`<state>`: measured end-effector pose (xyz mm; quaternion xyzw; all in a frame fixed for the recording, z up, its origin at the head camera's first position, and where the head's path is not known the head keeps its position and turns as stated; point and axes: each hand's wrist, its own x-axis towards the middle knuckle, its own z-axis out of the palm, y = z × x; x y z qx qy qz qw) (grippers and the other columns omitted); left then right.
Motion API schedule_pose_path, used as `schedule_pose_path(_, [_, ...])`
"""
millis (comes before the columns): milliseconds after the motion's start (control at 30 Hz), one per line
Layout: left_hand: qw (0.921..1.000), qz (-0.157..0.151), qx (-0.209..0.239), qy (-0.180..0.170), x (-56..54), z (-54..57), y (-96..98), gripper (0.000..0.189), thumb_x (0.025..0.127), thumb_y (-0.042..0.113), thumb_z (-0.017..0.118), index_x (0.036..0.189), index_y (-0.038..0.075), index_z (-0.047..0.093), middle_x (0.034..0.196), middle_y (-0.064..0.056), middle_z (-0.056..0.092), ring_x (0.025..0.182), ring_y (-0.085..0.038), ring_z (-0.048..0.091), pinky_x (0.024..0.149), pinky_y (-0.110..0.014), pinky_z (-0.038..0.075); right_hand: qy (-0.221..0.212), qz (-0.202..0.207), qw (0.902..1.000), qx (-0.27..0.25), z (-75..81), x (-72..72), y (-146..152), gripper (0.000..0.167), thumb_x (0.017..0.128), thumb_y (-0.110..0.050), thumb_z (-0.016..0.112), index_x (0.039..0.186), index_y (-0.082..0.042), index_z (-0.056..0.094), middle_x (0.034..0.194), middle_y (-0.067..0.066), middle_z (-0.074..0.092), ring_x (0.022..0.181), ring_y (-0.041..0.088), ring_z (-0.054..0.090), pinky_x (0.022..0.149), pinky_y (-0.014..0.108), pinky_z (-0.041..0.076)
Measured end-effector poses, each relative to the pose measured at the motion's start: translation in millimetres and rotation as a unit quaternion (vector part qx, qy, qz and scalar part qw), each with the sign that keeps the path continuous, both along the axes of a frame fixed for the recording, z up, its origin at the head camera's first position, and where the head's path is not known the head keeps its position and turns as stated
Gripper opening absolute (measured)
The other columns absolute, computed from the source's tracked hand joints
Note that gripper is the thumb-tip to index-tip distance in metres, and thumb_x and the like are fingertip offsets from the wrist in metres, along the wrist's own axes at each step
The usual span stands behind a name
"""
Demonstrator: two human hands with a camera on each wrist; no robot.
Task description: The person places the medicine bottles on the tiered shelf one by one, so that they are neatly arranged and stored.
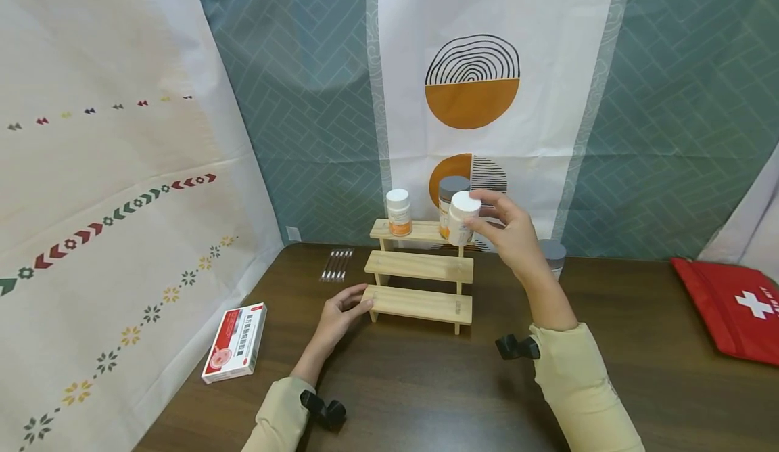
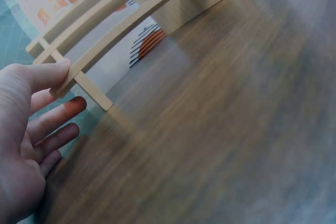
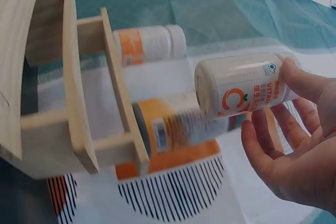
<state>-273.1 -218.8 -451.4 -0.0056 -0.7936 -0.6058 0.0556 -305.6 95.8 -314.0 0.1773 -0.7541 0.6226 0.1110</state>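
Observation:
My right hand (image 1: 514,235) holds a white vitamin bottle (image 1: 460,222) by its cap, thumb on one side and fingers on the other. In the right wrist view the bottle (image 3: 241,85) shows an orange C on its label. It is in front of a grey-capped bottle (image 1: 453,185) on the top step of a three-step wooden display stand (image 1: 420,266). Another white bottle with an orange label (image 1: 398,213) stands at the left of that step. My left hand (image 1: 341,313) pinches the left end of the lowest step, its other fingers spread below in the left wrist view.
A medicine box (image 1: 234,342) lies at the table's left. A clear pack of cotton swabs (image 1: 337,264) lies left of the stand. Behind my right forearm is another grey-lidded container (image 1: 552,252). A red first-aid pouch (image 1: 730,310) lies far right, with a patterned cloth wall behind.

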Motion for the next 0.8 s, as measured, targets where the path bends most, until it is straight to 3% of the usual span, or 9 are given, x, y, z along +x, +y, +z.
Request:
schedule_pose_path(100, [1.0,-0.006,-0.001,-0.005,6.5,9.9,1.5,0.04,0.09,0.009,0.069,0.128,0.0,0.061,0.11,-0.023,0.071,0.091,-0.011,0.061,0.075,-0.022,0.046,0.001,0.013,0.9999,-0.001,-3.2,-1.4,-11.4,0.044,0.093,-0.013,0.066,0.135,-0.008,0.053,0.138,0.013,0.048,0.12,0.025,0.051,0.104,0.045,0.042])
schedule_pose_path(200, [0.9999,-0.008,0.008,-0.007,7.5,11.5,0.6,0.04,0.09,0.008,0.068,0.129,0.0,0.061,0.11,-0.025,0.07,0.091,-0.011,0.061,0.076,-0.021,0.047,0.008,0.025,0.9996,0.008,-7.7,-2.5,-23.4,0.043,0.092,-0.012,0.067,0.133,-0.007,0.055,0.134,0.015,0.051,0.117,0.027,0.052,0.103,0.046,0.042])
schedule_pose_path(467, [1.0,0.001,-0.002,0.005,-7.7,-13.3,-6.2,0.042,0.089,0.014,0.071,0.13,0.006,0.062,0.109,-0.019,0.072,0.09,-0.008,0.062,0.074,-0.02,0.046,0.008,0.055,0.9981,0.029,-21.5,-3.0,-49.4,0.044,0.09,-0.013,0.07,0.132,-0.011,0.058,0.132,0.015,0.056,0.117,0.031,0.057,0.097,0.047,0.049])
schedule_pose_path(800, [1.0,0.002,-0.001,0.003,-7.6,-13.4,-4.5,0.041,0.09,0.015,0.071,0.129,0.008,0.063,0.108,-0.018,0.072,0.092,-0.01,0.064,0.076,-0.022,0.046,0.011,0.061,0.9981,0.007,-35.2,-9.9,-75.2,0.042,0.088,-0.011,0.072,0.128,-0.008,0.061,0.133,0.015,0.058,0.115,0.034,0.059,0.097,0.048,0.049])
